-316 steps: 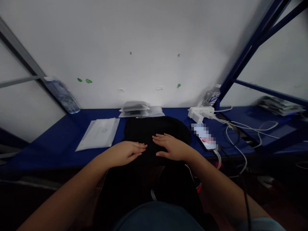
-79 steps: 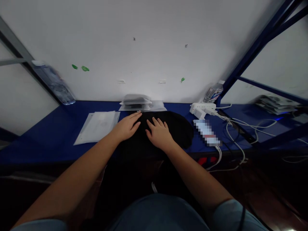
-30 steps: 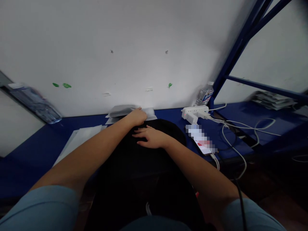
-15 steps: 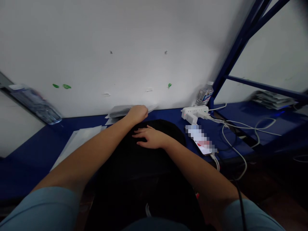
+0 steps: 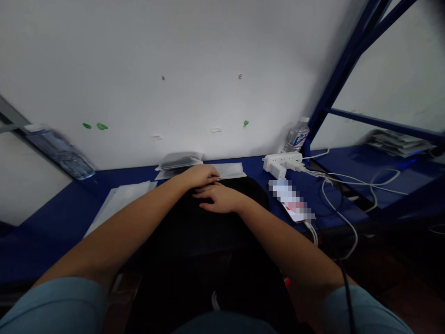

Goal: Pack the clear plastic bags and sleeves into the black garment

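A large black item (image 5: 194, 232), perhaps a bag, lies in front of me and over the edge of the blue table. My right hand (image 5: 220, 198) rests on its top with the fingers spread. Just beyond, my left hand (image 5: 203, 175) lies at its far edge, its fingers bent down close to my right fingertips and holding nothing that shows. Behind my left hand is a grey-white packet stack (image 5: 179, 160) against the wall, with a flat white sheet (image 5: 227, 170) beside it.
White sheets (image 5: 121, 199) lie at the left near a clear bottle (image 5: 62, 150). At the right are a power strip (image 5: 283, 162), a phone (image 5: 290, 202), a second bottle (image 5: 297, 134), white cables (image 5: 335, 211) and a blue frame (image 5: 333, 88).
My left hand has come down and nearer to my right hand. The pale sheet that was raised by it now lies flat behind the black item. My right hand has barely moved.
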Available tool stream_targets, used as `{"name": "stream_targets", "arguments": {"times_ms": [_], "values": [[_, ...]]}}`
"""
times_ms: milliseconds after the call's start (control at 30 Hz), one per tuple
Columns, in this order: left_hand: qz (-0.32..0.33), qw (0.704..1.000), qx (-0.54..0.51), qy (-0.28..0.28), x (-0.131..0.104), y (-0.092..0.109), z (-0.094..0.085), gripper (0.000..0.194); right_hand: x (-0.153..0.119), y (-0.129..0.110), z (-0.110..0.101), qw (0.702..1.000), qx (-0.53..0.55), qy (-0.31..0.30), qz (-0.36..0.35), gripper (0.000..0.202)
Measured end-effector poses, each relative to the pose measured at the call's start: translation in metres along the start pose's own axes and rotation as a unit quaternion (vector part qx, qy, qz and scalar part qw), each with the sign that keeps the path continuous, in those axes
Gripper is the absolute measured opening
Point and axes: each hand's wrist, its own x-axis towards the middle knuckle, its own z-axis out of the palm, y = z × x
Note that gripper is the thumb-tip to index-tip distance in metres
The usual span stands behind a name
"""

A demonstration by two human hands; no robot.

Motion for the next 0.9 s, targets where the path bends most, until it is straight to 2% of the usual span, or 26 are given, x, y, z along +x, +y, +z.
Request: {"name": "stream_targets", "arguments": {"times_ms": [100,233,433,533,600,733,833,900], "values": [[-0.014,0.998,-0.062,-0.016,-0.004,-0.014,-0.001,0.03,0.0,0.001,0.001,1.0,-0.003,-0.01,0.017,0.042],[-0.034,0.998,-0.06,-0.008,-0.002,-0.02,0.002,0.028,0.0,0.001,0.002,1.0,0.007,-0.006,0.011,0.041],[-0.022,0.999,0.027,-0.021,0.009,-0.012,0.009,0.026,0.0,-0.001,0.0,1.0,0.007,-0.009,0.014,0.041],[-0.066,0.994,0.082,-0.021,0.012,-0.006,0.007,0.032,-0.001,-0.001,0.0,0.999,0.01,-0.011,0.032,0.043],[-0.094,0.99,0.102,0.008,0.011,-0.001,0.002,0.034,-0.001,0.0,0.0,0.999,0.013,-0.013,0.036,0.044],[-0.139,0.979,0.109,0.104,-0.007,0.013,-0.017,0.032,-0.003,0.0,0.0,0.999,0.015,-0.02,0.026,0.045],[-0.197,0.963,0.122,0.141,-0.036,0.03,-0.032,0.034,-0.004,0.0,0.0,0.999,0.019,-0.015,0.024,0.045],[-0.21,0.957,0.133,0.15,-0.06,0.043,-0.041,0.035,-0.004,0.0,0.001,0.999,0.02,-0.011,0.023,0.045]]}}
